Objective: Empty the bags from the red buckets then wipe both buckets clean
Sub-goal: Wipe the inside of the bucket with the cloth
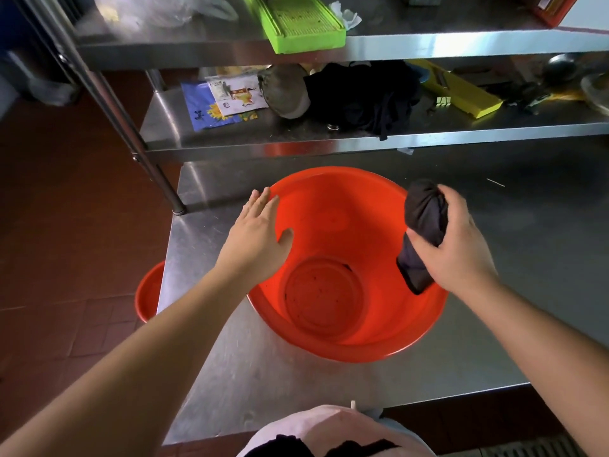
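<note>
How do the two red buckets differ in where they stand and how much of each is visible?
The big red bucket stands on the steel table, fully visible; the second red bucket sits lower beside the table, mostly hidden by its edge. The left hand touches only the big one. Both are red.

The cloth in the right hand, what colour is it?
Black, or very dark grey; the cloth shows best in the head view.

This looks like a commercial kitchen: the left hand [260, 230] and right hand [461, 245] work over a stainless-steel worktable [527, 258] standing on a red tiled floor [66, 258]. Beyond the hands rise steel shelves [395, 141] (cluttered ones) carrying a green slicer [303, 24], a yellow slicer [461, 94] and printed seasoning packets [227, 100].
</note>
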Demonstrator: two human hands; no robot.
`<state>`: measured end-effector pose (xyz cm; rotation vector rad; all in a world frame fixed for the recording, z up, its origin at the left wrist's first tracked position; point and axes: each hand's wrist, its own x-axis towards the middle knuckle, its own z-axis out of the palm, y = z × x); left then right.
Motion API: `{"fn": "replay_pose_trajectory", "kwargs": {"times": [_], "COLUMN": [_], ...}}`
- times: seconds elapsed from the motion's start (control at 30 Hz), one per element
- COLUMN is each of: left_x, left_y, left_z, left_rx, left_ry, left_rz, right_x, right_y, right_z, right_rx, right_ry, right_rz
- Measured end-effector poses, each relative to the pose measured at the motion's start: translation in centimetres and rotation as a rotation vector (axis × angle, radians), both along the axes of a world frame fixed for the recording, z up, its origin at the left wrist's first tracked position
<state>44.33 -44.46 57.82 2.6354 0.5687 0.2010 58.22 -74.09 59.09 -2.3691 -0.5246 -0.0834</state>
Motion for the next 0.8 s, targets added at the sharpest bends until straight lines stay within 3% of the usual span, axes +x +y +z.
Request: {"fn": "replay_pose_trajectory", "kwargs": {"times": [0.23, 0.43, 0.67, 0.8], "left_x": [-3.2, -6.5, -5.5, -5.1], "left_y": [-1.0, -3.9, -5.7, -6.1], "left_z": [0.0, -0.5, -0.9, -1.0], "left_rx": [-0.017, -0.163, -0.218, -0.211], "left_ry": [-0.042, -0.021, -0.055, -0.054], "left_rz": [0.014, 0.147, 0.314, 0.371], "right_x": [-2.8, -5.7, -8.7, -9.1], "right_y": [0.4, 2.7, 7.0, 8.9], "right_z": [4.6, 3.4, 1.7, 0.8], "right_rx": [-0.018, 0.024, -0.179, -0.325], "right_ry": [0.123, 0.460, 0.706, 1.044], "right_rz": [0.239, 0.395, 0.633, 0.749]}}
